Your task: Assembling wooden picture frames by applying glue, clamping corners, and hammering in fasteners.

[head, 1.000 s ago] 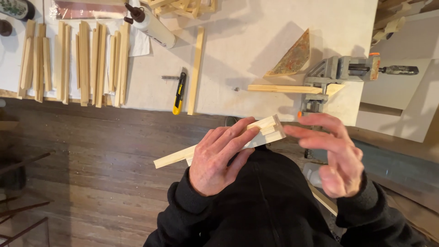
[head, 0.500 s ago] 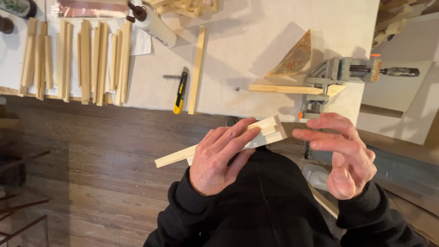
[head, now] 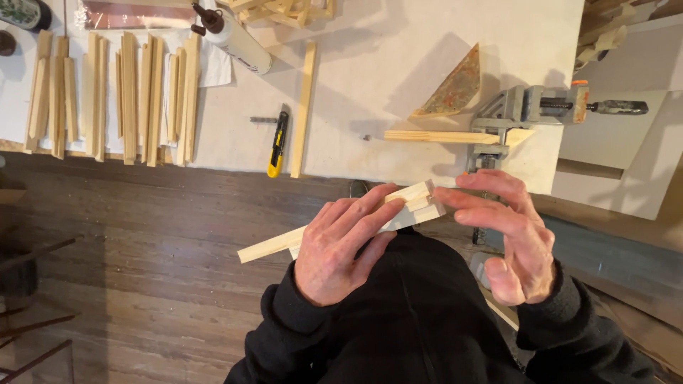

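Observation:
My left hand (head: 340, 249) grips a long pale wooden strip (head: 270, 246) with a notched end (head: 420, 203), held level above the floor in front of my body. My right hand (head: 509, 235) is beside that notched end, its fingertips touching or nearly touching the wood, fingers spread and holding nothing of its own. Both sleeves are black.
A white worktable (head: 398, 64) carries rows of wooden strips (head: 128, 92), a glue bottle (head: 238, 39), a yellow utility knife (head: 277, 144), a single strip (head: 304, 107), a triangular wood piece (head: 452, 89) and a corner clamp (head: 523, 110) holding a strip (head: 434, 136). Dark wooden floor (head: 135, 270) lies below.
My right hand has shifted slightly, its fingers drawing closer to the notched end of the strip. My left hand and the strip stay nearly still.

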